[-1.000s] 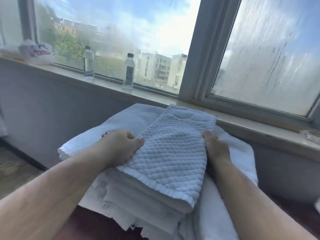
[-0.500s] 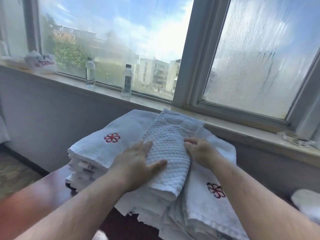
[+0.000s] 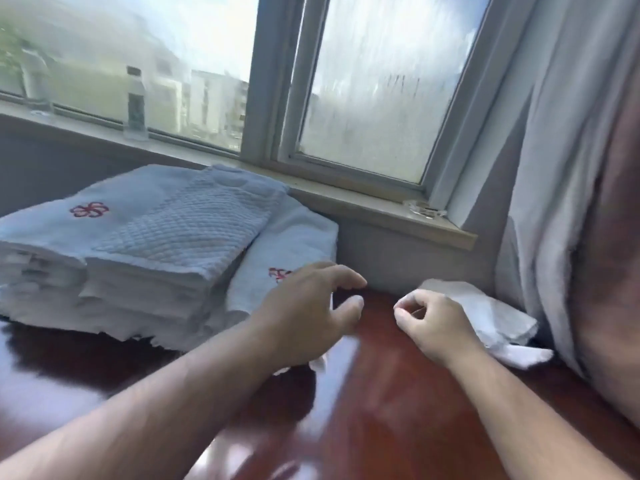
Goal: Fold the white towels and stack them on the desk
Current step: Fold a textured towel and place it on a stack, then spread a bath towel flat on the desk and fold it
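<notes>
A stack (image 3: 114,268) of folded white towels sits at the desk's (image 3: 398,403) back left, against the wall under the sill (image 3: 363,202); a waffle towel (image 3: 194,230) lies on top, and a towel with a red flower mark droops off the stack's right side. The left hand (image 3: 304,317) hovers over the desk just right of the stack — fingers spread and loosely bent, holding nothing. The right hand (image 3: 433,323) hangs beside it, fingers curled in, nothing gripped. Behind it, a crumpled white cloth (image 3: 485,313) lies at the desk's back right edge, next to the curtain (image 3: 554,168). Two bottles (image 3: 135,98) stand blurred on the sill's left
</notes>
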Action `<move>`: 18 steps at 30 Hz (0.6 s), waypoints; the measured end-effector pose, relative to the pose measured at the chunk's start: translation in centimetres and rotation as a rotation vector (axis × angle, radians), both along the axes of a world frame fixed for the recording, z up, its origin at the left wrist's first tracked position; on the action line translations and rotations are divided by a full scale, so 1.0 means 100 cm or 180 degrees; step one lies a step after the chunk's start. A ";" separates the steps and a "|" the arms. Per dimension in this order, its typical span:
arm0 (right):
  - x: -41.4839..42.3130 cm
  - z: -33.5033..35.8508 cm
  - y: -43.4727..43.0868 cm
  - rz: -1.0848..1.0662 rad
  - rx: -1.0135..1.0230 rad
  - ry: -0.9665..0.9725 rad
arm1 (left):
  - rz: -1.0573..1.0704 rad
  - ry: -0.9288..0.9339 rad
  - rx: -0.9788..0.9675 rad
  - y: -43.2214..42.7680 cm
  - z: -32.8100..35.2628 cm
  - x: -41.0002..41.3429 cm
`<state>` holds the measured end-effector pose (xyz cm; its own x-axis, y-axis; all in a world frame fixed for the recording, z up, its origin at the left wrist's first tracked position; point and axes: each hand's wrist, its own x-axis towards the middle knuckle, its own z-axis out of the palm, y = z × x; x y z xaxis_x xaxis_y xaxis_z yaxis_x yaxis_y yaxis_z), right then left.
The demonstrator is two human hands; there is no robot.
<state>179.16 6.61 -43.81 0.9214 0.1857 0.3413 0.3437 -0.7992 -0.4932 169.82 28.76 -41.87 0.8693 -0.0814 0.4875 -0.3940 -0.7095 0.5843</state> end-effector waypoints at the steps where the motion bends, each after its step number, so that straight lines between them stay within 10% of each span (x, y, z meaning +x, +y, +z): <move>1: -0.002 -0.007 -0.024 -0.0180 0.0051 0.0051 | -0.0086 0.0030 -0.0027 -0.017 -0.004 0.005; 18: 0.071 -0.124 -0.140 -0.1807 0.0209 -0.0282 | -0.0253 0.0987 -0.0364 -0.151 -0.146 0.120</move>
